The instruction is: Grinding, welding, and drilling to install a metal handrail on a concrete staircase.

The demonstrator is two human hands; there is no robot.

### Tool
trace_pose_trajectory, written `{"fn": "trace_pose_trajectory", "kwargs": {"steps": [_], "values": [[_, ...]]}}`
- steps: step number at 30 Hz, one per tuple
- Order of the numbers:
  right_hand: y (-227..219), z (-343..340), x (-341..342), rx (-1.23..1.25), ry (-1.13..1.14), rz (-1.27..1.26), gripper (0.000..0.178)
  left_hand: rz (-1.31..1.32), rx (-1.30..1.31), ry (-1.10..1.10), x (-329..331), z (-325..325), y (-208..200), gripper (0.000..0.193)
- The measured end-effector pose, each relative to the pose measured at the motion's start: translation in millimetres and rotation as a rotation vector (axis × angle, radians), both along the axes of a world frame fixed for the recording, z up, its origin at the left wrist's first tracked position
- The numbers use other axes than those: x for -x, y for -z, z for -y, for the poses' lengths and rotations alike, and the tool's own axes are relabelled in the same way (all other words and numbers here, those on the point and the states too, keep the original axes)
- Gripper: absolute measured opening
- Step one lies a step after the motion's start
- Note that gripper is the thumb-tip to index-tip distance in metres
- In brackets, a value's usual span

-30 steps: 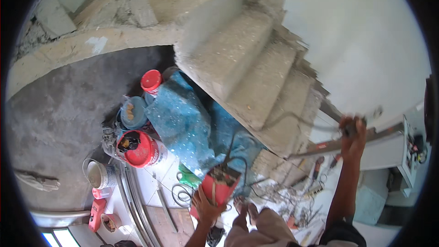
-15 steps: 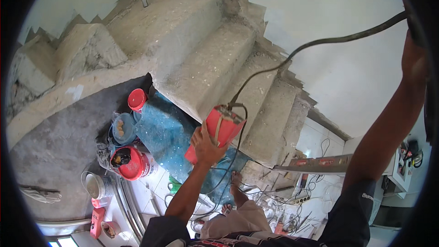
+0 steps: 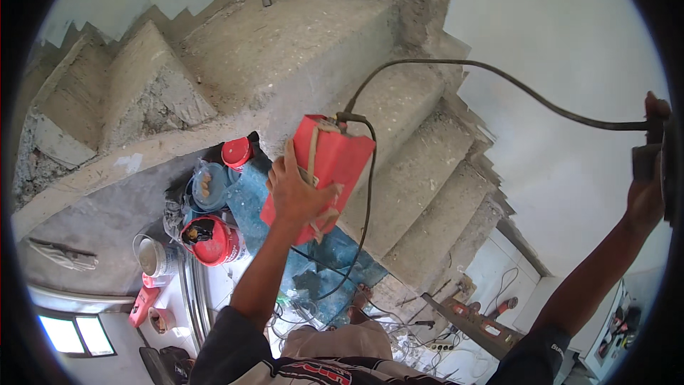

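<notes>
A red box-shaped machine [image 3: 340,164] with a beige strap hangs in front of the concrete stairs, tilted. My left hand [image 3: 293,192] grips its side, thumb and fingers spread round the casing and strap. From the machine's top end a thick dark cable [image 3: 513,80] arches across to my right hand [image 3: 645,196], raised by the white wall at the view's right rim. That hand is closed around a dark object, partly cut off by the rim, whose kind I cannot make out. Another black cable loops down from the machine towards the floor.
Rough concrete steps [image 3: 410,189] climb before me. Below them are a blue sheet [image 3: 249,196], red buckets [image 3: 224,242] and a pale bucket [image 3: 153,257]. A long metal bar [image 3: 477,324], tangled cords and a power strip [image 3: 440,346] lie near my feet.
My left hand has lifted the red machine and shifted it slightly left. My right hand sits lower in the picture, and the cable now arches higher. The whole view has turned somewhat.
</notes>
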State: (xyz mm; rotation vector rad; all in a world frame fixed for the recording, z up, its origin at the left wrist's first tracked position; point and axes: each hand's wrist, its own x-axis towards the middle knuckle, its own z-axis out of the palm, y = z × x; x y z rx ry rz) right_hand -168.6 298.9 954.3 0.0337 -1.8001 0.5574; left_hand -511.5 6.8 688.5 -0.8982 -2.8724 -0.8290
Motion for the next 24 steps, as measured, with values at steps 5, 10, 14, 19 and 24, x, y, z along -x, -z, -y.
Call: {"fn": "trace_pose_trajectory", "kwargs": {"steps": [5,10,14,19,24], "values": [[66.5,-40.5,11.9,0.079,0.158,0.211,0.085,0.005,0.167,-0.092,75.0,-22.9,3.8,0.127],[96.7,-15.1,72.2,0.295,0.097,0.272,0.095,0.088,0.26,-0.091,92.5,-77.5,20.4,0.124],[154.8,-33.2,133.8,0.359,0.091,0.524,0.084,0.044,0.352,-0.051,111.6,-92.1,35.5,0.121],[259.7,-94.2,248.4,0.255,0.058,0.843,0.095,0.002,0.351,-0.05,104.3,-103.5,37.0,0.118],[341.3,-113.1,383.4,-0.172,0.292,1.134,0.079,0.039,0.338,-0.068,107.5,-106.4,31.4,0.116]]}}
